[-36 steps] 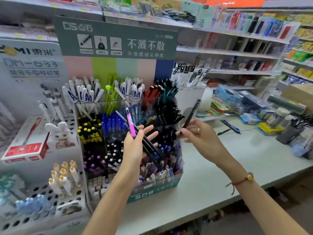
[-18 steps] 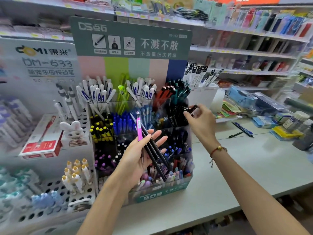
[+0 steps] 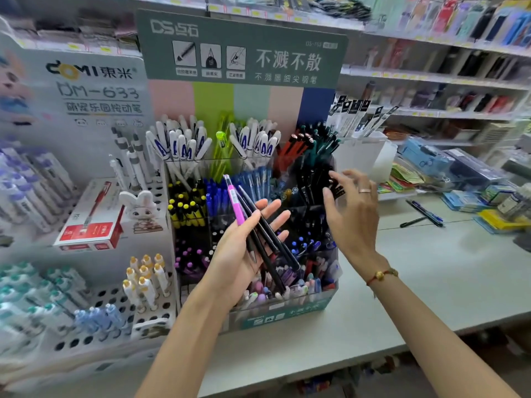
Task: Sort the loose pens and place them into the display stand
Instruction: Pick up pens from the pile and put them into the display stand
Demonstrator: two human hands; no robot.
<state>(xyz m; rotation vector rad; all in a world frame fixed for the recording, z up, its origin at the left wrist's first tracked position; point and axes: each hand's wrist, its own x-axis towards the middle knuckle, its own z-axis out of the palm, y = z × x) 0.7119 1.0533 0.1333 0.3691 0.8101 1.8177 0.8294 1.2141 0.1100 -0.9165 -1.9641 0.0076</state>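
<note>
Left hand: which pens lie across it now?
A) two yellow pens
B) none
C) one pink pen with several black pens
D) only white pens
C: the left hand holds a pink pen beside several black pens fanned across its palm.

A pale grey-green tabletop (image 3: 431,282) fills the lower right of the frame. On it, at centre, stands a green cardboard display stand with clear pen compartments (image 3: 287,314). At lower left sits a white perforated pen rack (image 3: 94,334). At right lie two loose dark pens (image 3: 422,216), crossing, near a yellow tray (image 3: 500,221).
</note>
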